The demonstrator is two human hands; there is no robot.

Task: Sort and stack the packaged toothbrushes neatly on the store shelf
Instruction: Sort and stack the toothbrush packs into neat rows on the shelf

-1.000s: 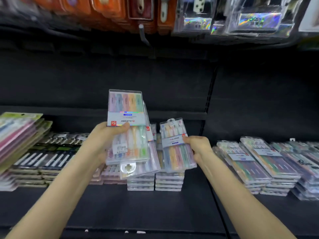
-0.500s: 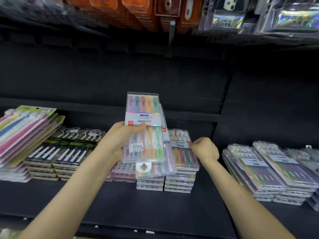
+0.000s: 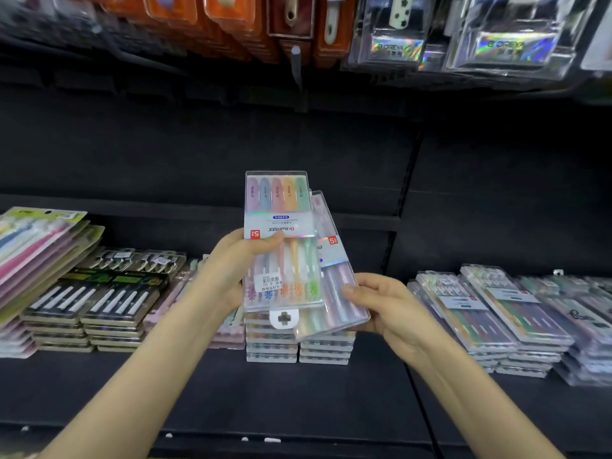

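- Two packs in hand, neither on a stack yet.
- Left hand (image 3: 231, 270) holds the front pack (image 3: 291, 270) roughly upright, hang tab down, label upside down. The thumb (image 3: 270, 241) presses across the label. The other fingers are behind the pack, so I can't tell how they lie.
- The second pack (image 3: 334, 279) sits right behind the front one, touching it and fanned out to the right.
- Right hand (image 3: 387, 306) pinches that pack's lower right edge, thumb (image 3: 354, 289) on the face and fingers curled underneath.
- Both packs hover just above the two centre stacks (image 3: 271, 346) on the shelf (image 3: 231, 392). Those stacks are the same clear type, side by side with edges square. They look done so far.
- My read: mid-task. The step in hand is squaring the two packs together or picking which one goes down.
- Left to do, nearest first: land both packs on the centre stacks.
- The right stacks (image 3: 480, 313) are skewed and fanned, so they likely need straightening.
- The carded pile (image 3: 39, 246) at far left leans and overhangs. Probably needs work too.
- The black packs (image 3: 99, 299) lie in fairly even stacks. Low priority.
- The hanging packs (image 3: 397, 38) overhead are on pegs, not part of this shelf.
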